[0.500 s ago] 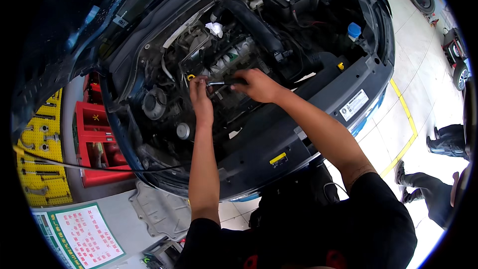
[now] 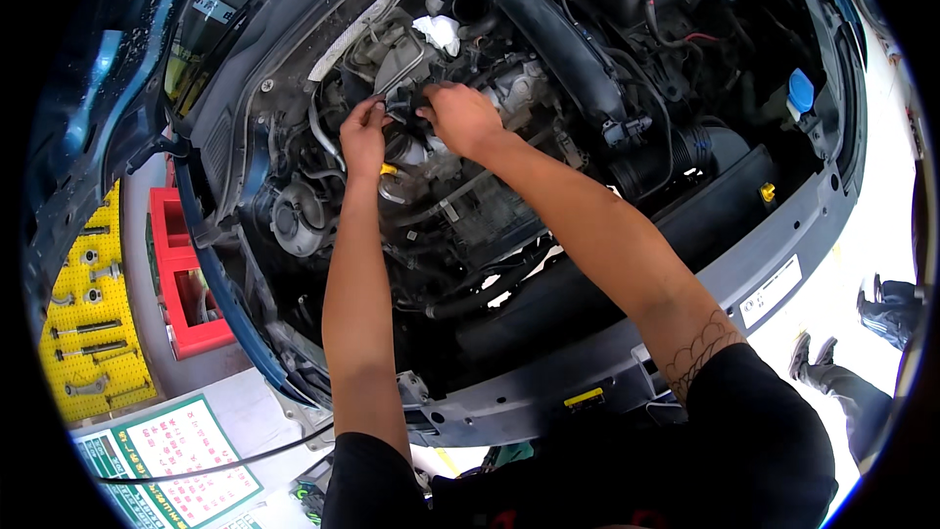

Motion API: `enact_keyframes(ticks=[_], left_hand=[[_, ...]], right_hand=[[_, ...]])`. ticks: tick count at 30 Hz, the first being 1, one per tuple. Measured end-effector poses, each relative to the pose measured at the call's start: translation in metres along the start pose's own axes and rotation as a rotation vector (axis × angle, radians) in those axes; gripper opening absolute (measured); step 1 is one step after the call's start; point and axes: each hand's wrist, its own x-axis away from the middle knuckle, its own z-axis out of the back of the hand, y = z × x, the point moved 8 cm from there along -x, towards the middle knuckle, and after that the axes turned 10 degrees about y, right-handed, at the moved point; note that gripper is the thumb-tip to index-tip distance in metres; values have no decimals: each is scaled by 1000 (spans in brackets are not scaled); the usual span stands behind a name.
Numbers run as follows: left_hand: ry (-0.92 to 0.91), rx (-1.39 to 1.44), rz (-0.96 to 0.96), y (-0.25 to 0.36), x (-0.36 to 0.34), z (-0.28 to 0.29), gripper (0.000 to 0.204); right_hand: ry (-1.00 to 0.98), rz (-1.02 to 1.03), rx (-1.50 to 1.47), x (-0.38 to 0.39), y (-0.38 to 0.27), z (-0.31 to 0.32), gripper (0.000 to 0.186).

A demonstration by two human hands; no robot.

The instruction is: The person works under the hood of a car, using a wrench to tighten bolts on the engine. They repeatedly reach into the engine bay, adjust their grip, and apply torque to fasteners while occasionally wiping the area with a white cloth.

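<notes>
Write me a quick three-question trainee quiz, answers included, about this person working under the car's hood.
1. True or false: the left hand and the right hand both wear gloves.
2. Where is the white wad? (a) in the left hand; (b) farther from the person than both hands; (c) on the floor.
3. Fill in: the board with metal parts on the person's left is coloured ____.

Key: 1. False, both are bare. 2. b. 3. Yellow.
</notes>
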Motion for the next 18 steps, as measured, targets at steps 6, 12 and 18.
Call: enact_keyframes(ticks=[6,12,18], left_hand=[[41,-100,-23,-19,-9,0,19],[-12,56,181,-30,-17,-7,17],[-165,198,427,-43,-18,-5,17]], right_hand=[[65,-24,-41,4,9,-15,22],[-91,25,48,1,-10,-15,30],[-278,147,59,21,-38,-45,31]])
